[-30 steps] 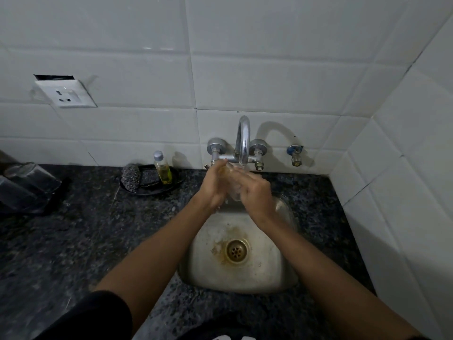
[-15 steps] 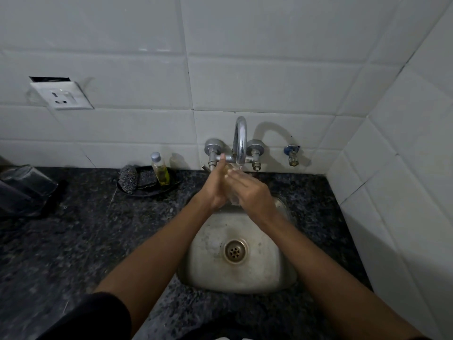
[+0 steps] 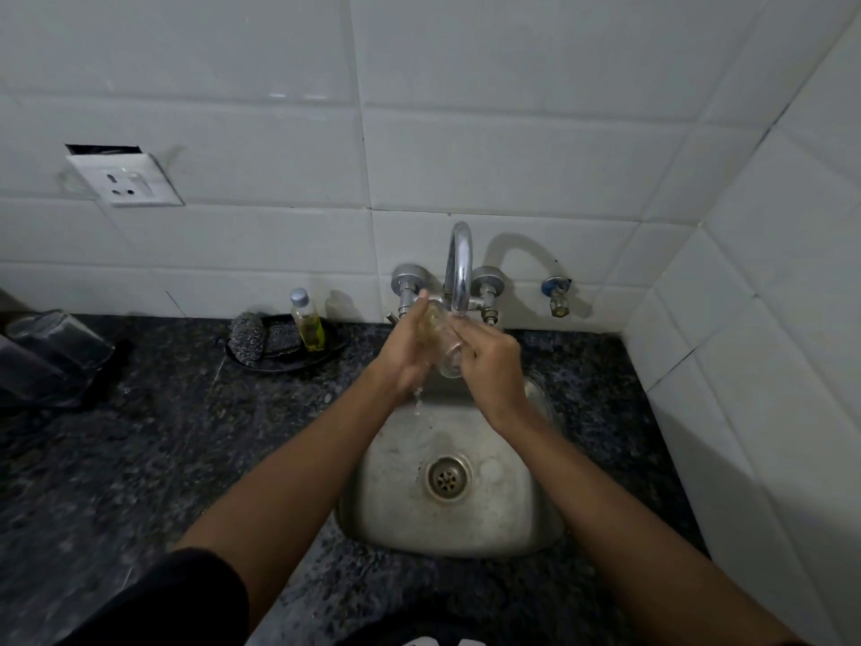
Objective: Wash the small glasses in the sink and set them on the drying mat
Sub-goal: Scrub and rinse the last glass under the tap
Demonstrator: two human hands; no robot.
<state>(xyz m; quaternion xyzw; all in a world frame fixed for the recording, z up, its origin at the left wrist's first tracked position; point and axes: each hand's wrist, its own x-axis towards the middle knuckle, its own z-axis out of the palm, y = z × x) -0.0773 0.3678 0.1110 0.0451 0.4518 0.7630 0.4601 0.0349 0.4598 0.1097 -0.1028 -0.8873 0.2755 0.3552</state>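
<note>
Both arms reach out over the sink (image 3: 466,529). The left hand (image 3: 406,354) and right hand (image 3: 495,366) are curled around a small glass (image 3: 446,340), holding it under the tap (image 3: 459,268). Water drips down.

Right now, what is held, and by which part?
A small glass, gripped around its sides by both the left hand and right hand, under the tap.

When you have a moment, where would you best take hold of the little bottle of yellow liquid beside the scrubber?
Probably pinch the bottle round its narrow body just below the cap, coming from its right: it stands upright, and the scrubber crowds its left.
</note>
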